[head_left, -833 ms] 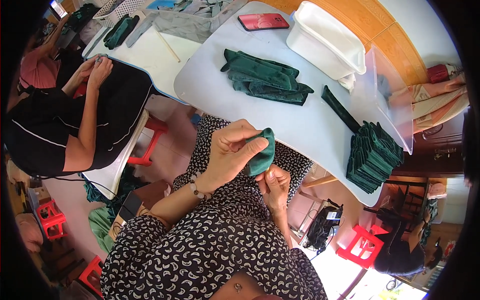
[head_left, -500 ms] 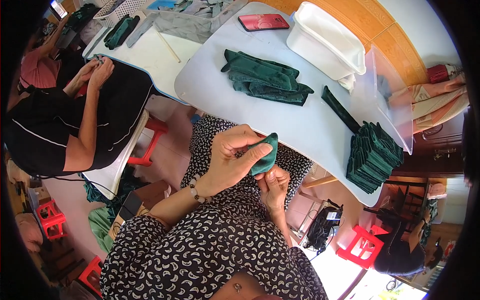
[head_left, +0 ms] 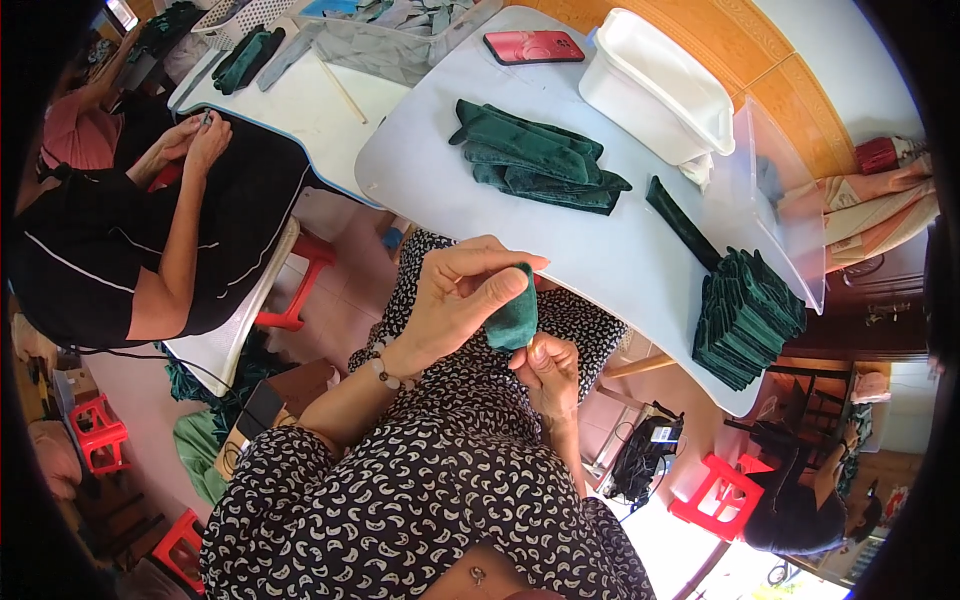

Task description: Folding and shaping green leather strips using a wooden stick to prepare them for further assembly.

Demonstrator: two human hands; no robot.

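Over my lap, just off the table's near edge, my left hand (head_left: 440,310) holds a small piece of dark green velvet fabric (head_left: 513,320) between thumb and fingers. The piece looks rounded and folded, like a short tube or pouch. Directly below it, my right hand (head_left: 552,375) is closed in a pinch against its lower end. A tiny pale tip shows at those fingertips, too small to name. Farther off on the table lies a loose pile of green velvet strips (head_left: 535,150). To the right stands a neat stack of folded green velvet pieces (head_left: 748,315).
The white table (head_left: 420,160) also carries a red phone (head_left: 534,47), a white plastic tub (head_left: 650,95) and a clear plastic box (head_left: 765,200). One single green strip (head_left: 682,220) lies beside the stack. At left, a co-worker in black (head_left: 170,240) sits with both hands raised.
The velvet piece has turned in my left hand and moved slightly left, its pointed top now behind the thumb. My left index finger has stretched out over it. My right hand stays at its lower end.
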